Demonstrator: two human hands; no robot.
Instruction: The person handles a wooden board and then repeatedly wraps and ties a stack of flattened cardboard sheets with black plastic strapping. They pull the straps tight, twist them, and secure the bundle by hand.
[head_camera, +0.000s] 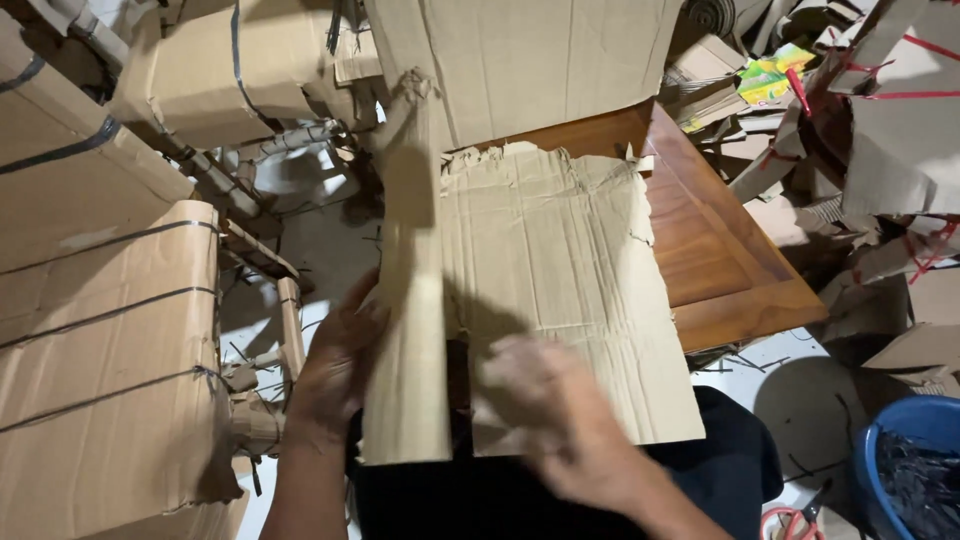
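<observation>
The left hand (335, 365) has its grip closed on the left edge of a long cardboard strip (410, 300), fingers wrapped behind it; the strip stands upright, rising above the hand, its torn top near a large box (520, 60); the right hand (560, 420) is blurred, fingers spread and released, lying on the lower edge of a torn cardboard sheet (570, 270); the sheet lies just right of the strip, partly over a wooden table (730, 260); a blue tub (905, 460) stands far right.
</observation>
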